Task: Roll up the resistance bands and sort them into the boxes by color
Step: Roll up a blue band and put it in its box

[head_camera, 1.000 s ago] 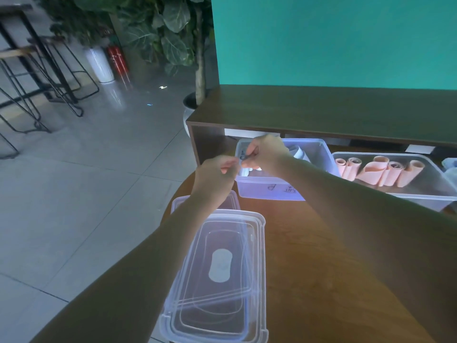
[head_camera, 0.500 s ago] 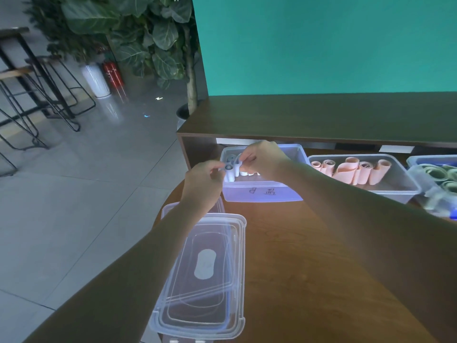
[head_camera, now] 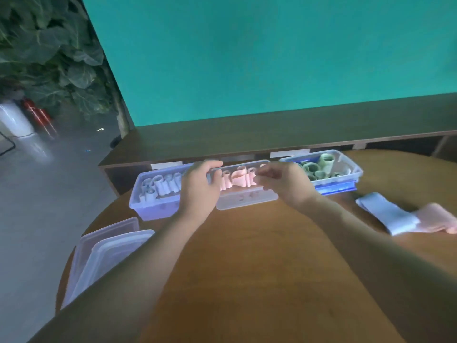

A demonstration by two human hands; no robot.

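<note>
On the round wooden table, three boxes hold rolled bands; flat white band and pink band near its right edge remain unrolled. Left hand and right hand hover loosely curled, seemingly empty.

boxes behind | lids left | loose bands right, seemingly flat

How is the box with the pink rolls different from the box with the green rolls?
The pink box sits in the middle of the row; the green box sits at the right end. The pink box holds pink rolls, the green box green rolls. The pink box stands straight on the table, while the green box rests on something blue. Both are clear plastic, open on top.
</note>
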